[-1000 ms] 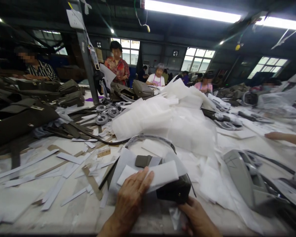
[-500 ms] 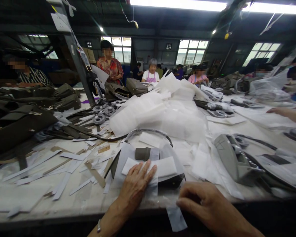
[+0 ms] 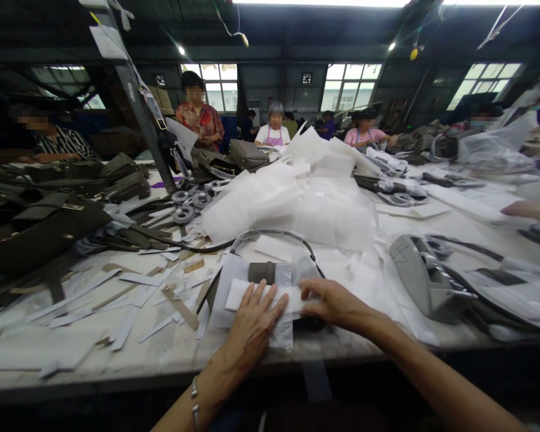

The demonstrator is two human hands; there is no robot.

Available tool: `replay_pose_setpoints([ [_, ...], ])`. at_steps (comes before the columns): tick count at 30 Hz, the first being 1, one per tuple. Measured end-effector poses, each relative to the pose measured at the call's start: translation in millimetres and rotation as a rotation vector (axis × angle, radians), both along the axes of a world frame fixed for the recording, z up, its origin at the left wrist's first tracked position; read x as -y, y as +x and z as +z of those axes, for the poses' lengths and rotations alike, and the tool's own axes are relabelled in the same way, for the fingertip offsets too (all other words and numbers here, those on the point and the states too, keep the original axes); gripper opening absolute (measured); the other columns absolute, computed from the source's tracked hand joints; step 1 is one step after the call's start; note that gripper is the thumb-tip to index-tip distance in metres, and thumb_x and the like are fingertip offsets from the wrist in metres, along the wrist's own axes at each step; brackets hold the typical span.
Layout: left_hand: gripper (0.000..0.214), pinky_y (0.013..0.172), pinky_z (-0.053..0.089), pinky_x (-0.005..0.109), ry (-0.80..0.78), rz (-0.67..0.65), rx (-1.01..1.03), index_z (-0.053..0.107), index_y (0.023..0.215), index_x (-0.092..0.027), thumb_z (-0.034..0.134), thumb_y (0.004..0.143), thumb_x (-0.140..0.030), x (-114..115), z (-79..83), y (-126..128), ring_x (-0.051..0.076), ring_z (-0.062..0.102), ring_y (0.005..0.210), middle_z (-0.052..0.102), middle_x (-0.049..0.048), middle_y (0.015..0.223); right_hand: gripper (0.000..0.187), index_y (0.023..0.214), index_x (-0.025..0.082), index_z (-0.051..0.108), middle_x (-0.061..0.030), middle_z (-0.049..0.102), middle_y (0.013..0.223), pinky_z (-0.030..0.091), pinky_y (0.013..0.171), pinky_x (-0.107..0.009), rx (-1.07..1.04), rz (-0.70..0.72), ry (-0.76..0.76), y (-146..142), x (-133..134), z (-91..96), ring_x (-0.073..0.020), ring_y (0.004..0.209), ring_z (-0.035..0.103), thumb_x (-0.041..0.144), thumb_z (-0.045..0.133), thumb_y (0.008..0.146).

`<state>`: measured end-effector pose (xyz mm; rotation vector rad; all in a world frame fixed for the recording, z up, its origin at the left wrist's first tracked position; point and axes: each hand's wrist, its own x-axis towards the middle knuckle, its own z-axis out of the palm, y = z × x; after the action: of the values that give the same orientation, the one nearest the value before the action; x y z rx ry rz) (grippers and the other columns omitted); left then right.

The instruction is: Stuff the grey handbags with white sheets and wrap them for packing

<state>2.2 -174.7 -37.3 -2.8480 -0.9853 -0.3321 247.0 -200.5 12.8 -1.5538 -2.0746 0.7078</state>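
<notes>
Dark olive bags (image 3: 40, 240) with smooth panels and metal fittings lie at far left. Narrow, flat, straight-edged strips (image 3: 83, 294) are scattered nearer centre. The left hand (image 3: 252, 324) is flat, fingers extended and slightly spread; it rests on a white foam strip (image 3: 237, 295) without grasping it. The strip lies across a dark bag (image 3: 309, 324) at the table's near edge, directly in front of the person, over a translucent sheet (image 3: 227, 270). The right hand (image 3: 330, 300) is partly curled at the strip's right end; its grip cannot be determined. Right: a grey, angular moulded unit (image 3: 409, 279).
</notes>
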Motion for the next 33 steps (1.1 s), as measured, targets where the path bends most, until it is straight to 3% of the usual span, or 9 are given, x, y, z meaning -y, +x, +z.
replay_pose_setpoints([
  [3,0.073,0.112,0.031,0.055,-0.078,0.035,0.016,0.038,0.148,-0.028,0.056,0.079,-0.011,2,1.6,-1,0.035,0.039,0.138,0.042,0.0116,0.152,0.020,0.088,0.022,0.068,-0.0041,0.073,0.092,0.050,0.083,-0.037,0.121,0.040,-0.025,-4,-6,8.7,-0.0258,0.089,0.067,0.027,0.078,0.071],
  [7,0.064,0.109,0.033,0.058,-0.116,0.086,0.006,0.044,0.144,-0.028,0.055,0.082,-0.013,7,9.9,11,0.037,0.040,0.137,0.047,0.0111,0.148,0.019,0.087,0.022,0.066,-0.0050,0.072,0.110,0.048,0.091,-0.037,-0.042,0.044,-0.013,3,-4,-1.9,-0.0249,0.101,0.066,0.024,0.077,0.072],
  [10,0.052,0.111,0.032,0.058,-0.074,0.051,0.055,0.049,0.140,-0.023,0.049,0.089,-0.014,11,10.6,28,0.034,0.042,0.136,0.054,0.0103,0.143,0.017,0.087,0.021,0.064,-0.0076,0.070,0.119,0.046,0.098,-0.038,-0.164,0.004,0.035,7,2,-18.6,-0.0247,0.109,0.064,0.018,0.072,0.072],
  [16,0.047,0.111,0.038,0.049,0.020,0.013,0.336,0.054,0.134,-0.017,0.042,0.090,-0.007,15,-17.0,56,0.023,0.059,0.120,0.065,0.0079,0.129,0.017,0.086,0.021,0.065,-0.0091,0.071,0.116,0.047,0.099,-0.041,-0.279,0.000,0.131,6,4,-41.6,-0.0253,0.109,0.064,0.014,0.064,0.070],
  [20,0.049,0.108,0.043,0.041,0.137,-0.101,0.390,0.054,0.133,-0.012,0.037,0.088,-0.003,12,-28.1,48,0.020,0.059,0.120,0.066,0.0093,0.129,0.016,0.083,0.021,0.065,-0.0096,0.071,0.113,0.046,0.099,-0.041,-0.291,0.016,0.149,8,1,-45.9,-0.0267,0.111,0.063,0.018,0.073,0.069],
  [26,0.053,0.108,0.042,0.037,0.172,-0.204,0.235,0.053,0.135,-0.012,0.038,0.085,-0.003,3,-21.0,27,0.020,0.057,0.124,0.061,0.0091,0.135,0.023,0.080,0.021,0.068,-0.0079,0.073,0.110,0.048,0.095,-0.039,-0.309,0.047,0.127,12,-1,-37.3,-0.0258,0.104,0.066,0.034,0.083,0.068],
  [30,0.060,0.110,0.041,0.037,0.224,-0.251,0.183,0.039,0.147,-0.015,0.038,0.087,-0.006,2,-21.7,26,0.020,0.050,0.131,0.053,0.0077,0.144,0.014,0.079,0.020,0.070,-0.0047,0.075,0.097,0.051,0.088,-0.034,-0.390,0.020,0.017,16,-6,-18.8,-0.0229,0.095,0.068,0.032,0.076,0.075],
  [33,0.062,0.111,0.040,0.038,0.230,-0.244,0.221,0.039,0.147,-0.015,0.036,0.086,-0.004,3,-26.1,26,0.019,0.049,0.133,0.054,0.0071,0.143,0.012,0.084,0.019,0.071,-0.0049,0.075,0.094,0.050,0.087,-0.034,-0.409,-0.056,0.031,14,-6,-4.6,-0.0216,0.091,0.068,0.031,0.069,0.081],
])
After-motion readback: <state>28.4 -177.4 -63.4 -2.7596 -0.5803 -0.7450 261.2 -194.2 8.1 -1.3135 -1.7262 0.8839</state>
